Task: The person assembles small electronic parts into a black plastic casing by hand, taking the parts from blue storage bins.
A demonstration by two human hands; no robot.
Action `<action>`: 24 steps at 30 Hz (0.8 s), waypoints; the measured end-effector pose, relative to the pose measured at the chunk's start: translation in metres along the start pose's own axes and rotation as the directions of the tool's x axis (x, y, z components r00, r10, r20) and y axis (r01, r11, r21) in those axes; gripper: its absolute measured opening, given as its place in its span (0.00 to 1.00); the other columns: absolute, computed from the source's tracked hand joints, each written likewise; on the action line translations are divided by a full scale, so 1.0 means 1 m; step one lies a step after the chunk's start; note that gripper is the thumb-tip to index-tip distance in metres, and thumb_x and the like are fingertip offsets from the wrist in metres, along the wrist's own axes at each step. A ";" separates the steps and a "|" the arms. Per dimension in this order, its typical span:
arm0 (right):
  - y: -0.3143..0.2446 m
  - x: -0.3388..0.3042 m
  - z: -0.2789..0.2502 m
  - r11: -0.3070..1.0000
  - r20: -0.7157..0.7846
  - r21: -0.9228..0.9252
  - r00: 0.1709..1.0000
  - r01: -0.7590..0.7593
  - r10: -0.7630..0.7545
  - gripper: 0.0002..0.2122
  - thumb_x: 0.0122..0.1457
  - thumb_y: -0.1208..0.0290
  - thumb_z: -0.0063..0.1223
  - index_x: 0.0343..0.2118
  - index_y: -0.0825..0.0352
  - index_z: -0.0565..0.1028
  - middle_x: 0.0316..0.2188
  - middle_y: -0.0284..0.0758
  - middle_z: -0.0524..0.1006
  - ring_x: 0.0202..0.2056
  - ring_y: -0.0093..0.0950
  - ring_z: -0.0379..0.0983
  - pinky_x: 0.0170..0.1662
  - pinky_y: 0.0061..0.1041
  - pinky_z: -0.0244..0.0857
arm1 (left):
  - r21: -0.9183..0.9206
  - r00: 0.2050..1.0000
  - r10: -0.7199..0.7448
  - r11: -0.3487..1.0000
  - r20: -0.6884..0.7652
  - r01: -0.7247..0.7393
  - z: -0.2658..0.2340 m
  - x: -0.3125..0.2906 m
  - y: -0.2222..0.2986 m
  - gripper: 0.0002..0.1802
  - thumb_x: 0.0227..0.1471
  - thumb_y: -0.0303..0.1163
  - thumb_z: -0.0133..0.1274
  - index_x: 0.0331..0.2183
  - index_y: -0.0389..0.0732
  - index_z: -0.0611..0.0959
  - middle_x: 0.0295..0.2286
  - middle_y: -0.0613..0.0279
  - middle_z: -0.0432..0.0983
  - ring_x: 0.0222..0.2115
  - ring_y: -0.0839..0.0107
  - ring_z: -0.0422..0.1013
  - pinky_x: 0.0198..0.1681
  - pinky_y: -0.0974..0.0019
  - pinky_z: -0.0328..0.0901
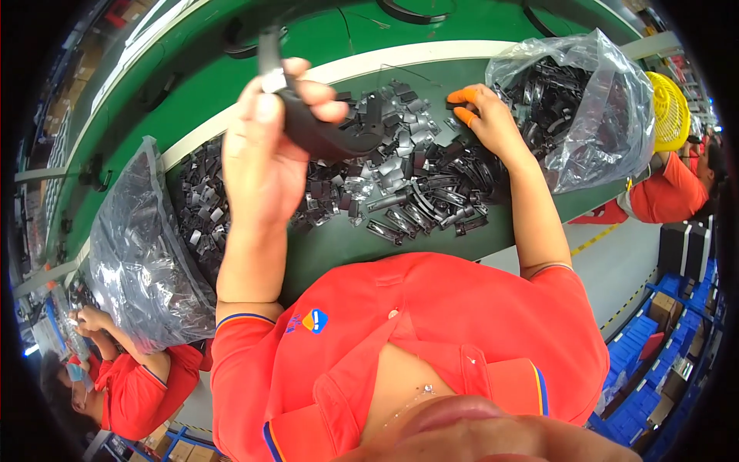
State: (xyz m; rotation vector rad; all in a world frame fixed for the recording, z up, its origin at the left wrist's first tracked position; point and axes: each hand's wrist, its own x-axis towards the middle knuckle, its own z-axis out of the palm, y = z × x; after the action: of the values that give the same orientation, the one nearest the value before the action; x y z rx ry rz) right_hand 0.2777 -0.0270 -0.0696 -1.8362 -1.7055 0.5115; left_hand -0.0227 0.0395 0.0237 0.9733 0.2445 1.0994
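Observation:
Raised above the table, my left hand [265, 146] is closed round a black curved headband [327, 138], its narrow end sticking up past the fingers. My right hand [493, 123], with orange finger cots on its fingertips, reaches down at the right edge of the loose parts. Its thumb and forefinger are apart, close to small dark pieces on the table. Between the two hands spreads a pile of small black plastic parts [400, 165], some flat and shiny. Longer curved black pieces [419, 212] lie at its near side.
A clear plastic bag [608, 131] of black parts lies open at the right; another bag [146, 262] stands at the left. Beyond a pale rail runs a green conveyor [323, 35] carrying black bands. Co-workers in red sit on both sides. A yellow basket [670, 112] is at far right.

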 end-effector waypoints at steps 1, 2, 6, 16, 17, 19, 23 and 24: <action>-0.001 -0.001 -0.001 0.990 -0.068 -0.101 0.992 0.098 -0.105 0.09 0.50 0.78 0.50 0.36 0.68 0.73 0.33 0.38 0.72 0.32 0.30 0.71 0.38 0.25 0.64 | 0.076 1.000 -0.002 0.997 0.009 0.002 0.006 -0.003 -0.002 0.21 0.55 0.37 0.43 0.45 0.31 0.67 0.33 0.52 0.73 0.34 0.65 0.72 0.41 0.63 0.67; 0.001 -0.002 -0.001 0.990 -0.135 -0.119 0.986 0.079 -0.094 0.08 0.51 0.77 0.49 0.36 0.68 0.73 0.32 0.38 0.72 0.33 0.30 0.71 0.38 0.24 0.64 | 0.156 1.000 -0.017 0.988 0.014 0.015 0.011 -0.004 -0.004 0.20 0.55 0.36 0.43 0.44 0.31 0.68 0.34 0.52 0.73 0.34 0.65 0.72 0.41 0.64 0.66; -0.025 -0.009 -0.006 0.944 -0.151 0.315 0.977 -0.099 0.153 0.11 0.55 0.76 0.46 0.42 0.66 0.72 0.30 0.32 0.71 0.31 0.21 0.67 0.36 0.19 0.61 | 0.219 0.994 -0.054 0.975 0.094 0.032 0.014 -0.012 -0.019 0.17 0.55 0.30 0.43 0.45 0.32 0.67 0.35 0.52 0.73 0.36 0.67 0.71 0.43 0.65 0.65; -0.147 -0.035 0.006 0.274 -0.141 0.955 0.987 0.116 0.074 0.09 0.55 0.76 0.49 0.38 0.69 0.69 0.33 0.39 0.73 0.30 0.24 0.70 0.36 0.21 0.64 | 0.444 0.990 0.021 0.892 0.140 -0.081 0.020 -0.020 -0.040 0.16 0.52 0.25 0.48 0.43 0.29 0.69 0.36 0.53 0.73 0.38 0.68 0.71 0.44 0.68 0.65; -0.152 -0.036 0.008 0.239 -0.169 0.961 0.980 0.140 0.107 0.08 0.54 0.76 0.49 0.38 0.69 0.69 0.32 0.39 0.73 0.30 0.24 0.70 0.37 0.21 0.64 | 0.490 0.990 0.034 0.866 0.135 -0.096 0.020 -0.020 -0.039 0.18 0.49 0.25 0.51 0.42 0.28 0.70 0.36 0.52 0.74 0.37 0.69 0.72 0.43 0.69 0.66; -0.152 -0.038 0.012 0.239 -0.148 0.963 0.985 0.123 0.089 0.07 0.54 0.76 0.50 0.36 0.68 0.70 0.36 0.36 0.71 0.33 0.24 0.69 0.40 0.21 0.63 | 0.496 0.989 0.032 0.863 0.146 -0.101 0.019 -0.020 -0.040 0.19 0.48 0.25 0.53 0.42 0.28 0.71 0.37 0.52 0.73 0.37 0.68 0.72 0.43 0.68 0.66; -0.149 -0.038 0.023 0.230 -0.255 0.944 0.966 0.238 0.046 0.07 0.51 0.78 0.52 0.34 0.69 0.71 0.39 0.32 0.66 0.39 0.23 0.66 0.44 0.21 0.59 | 0.526 0.985 0.054 0.840 0.165 -0.134 0.018 -0.020 -0.041 0.21 0.45 0.26 0.56 0.42 0.29 0.72 0.37 0.53 0.74 0.36 0.68 0.73 0.42 0.68 0.67; -0.148 -0.037 0.024 0.216 -0.260 0.944 0.965 0.250 0.021 0.08 0.50 0.80 0.54 0.35 0.70 0.71 0.39 0.31 0.64 0.40 0.23 0.67 0.46 0.21 0.58 | 0.526 0.985 0.054 0.840 0.164 -0.133 0.018 -0.021 -0.041 0.21 0.45 0.26 0.56 0.42 0.29 0.72 0.37 0.53 0.74 0.36 0.68 0.73 0.42 0.68 0.67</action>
State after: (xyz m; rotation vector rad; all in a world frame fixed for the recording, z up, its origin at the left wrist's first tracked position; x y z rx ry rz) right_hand 0.1446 -0.0572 0.0026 -0.7160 -0.8654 0.9865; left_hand 0.0041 0.0080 -0.0034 1.5762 0.4037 1.0637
